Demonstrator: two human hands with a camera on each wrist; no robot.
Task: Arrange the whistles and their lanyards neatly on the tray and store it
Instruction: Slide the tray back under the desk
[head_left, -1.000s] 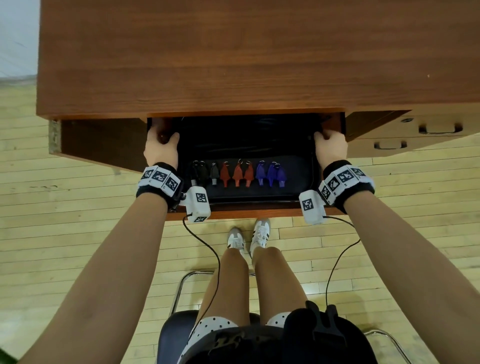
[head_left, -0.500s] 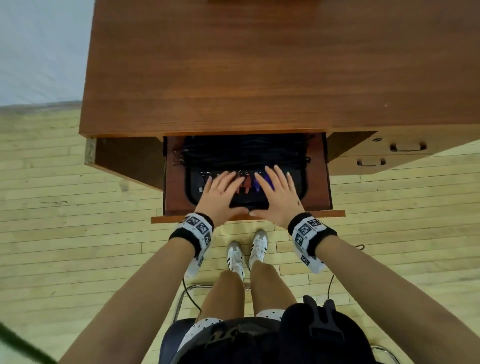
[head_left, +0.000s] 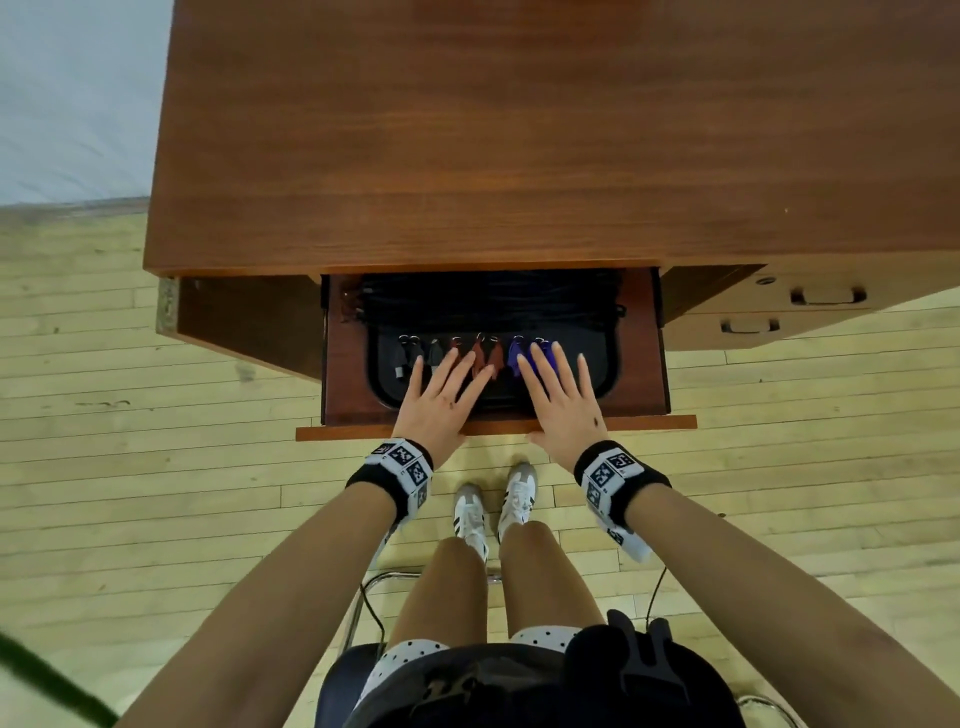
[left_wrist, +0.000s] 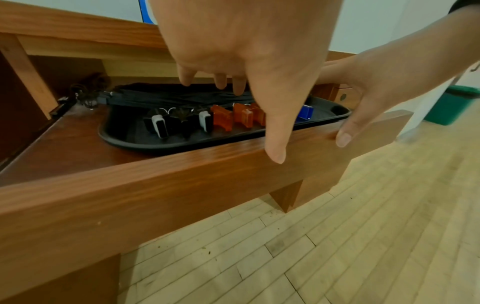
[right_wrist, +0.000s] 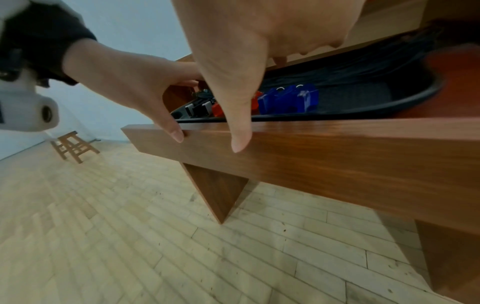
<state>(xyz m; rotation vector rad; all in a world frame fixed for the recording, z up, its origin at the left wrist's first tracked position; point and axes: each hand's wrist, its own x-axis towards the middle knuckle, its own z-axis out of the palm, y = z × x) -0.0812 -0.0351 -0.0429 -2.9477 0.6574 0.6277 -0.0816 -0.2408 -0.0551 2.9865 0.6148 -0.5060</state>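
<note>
A black tray (head_left: 605, 366) lies in the open desk drawer (head_left: 649, 422). On it stand black whistles (head_left: 410, 353), red whistles (head_left: 491, 353) and blue whistles (head_left: 516, 356) in a row, with black lanyards (head_left: 488, 306) bundled behind them. My left hand (head_left: 441, 395) and right hand (head_left: 561, 400) lie side by side over the drawer's front edge, fingers straight above the tray. In the left wrist view the left thumb (left_wrist: 275, 144) presses the drawer front (left_wrist: 155, 185); the black whistles (left_wrist: 161, 123) and orange-red whistles (left_wrist: 222, 120) show beyond it. The right wrist view shows the blue whistles (right_wrist: 288, 100).
The wide wooden desk top (head_left: 519, 130) overhangs the drawer's back. Two shut drawers (head_left: 826, 296) sit to the right. My knees, shoes (head_left: 493, 504) and chair frame (head_left: 363, 597) are below the drawer. A wooden stool (right_wrist: 72, 146) and a green bin (left_wrist: 457, 107) stand off on the plank floor.
Both hands let go of the tray's ends and came to the middle of the drawer's front edge, fingers now flat. The tray rests in the drawer.
</note>
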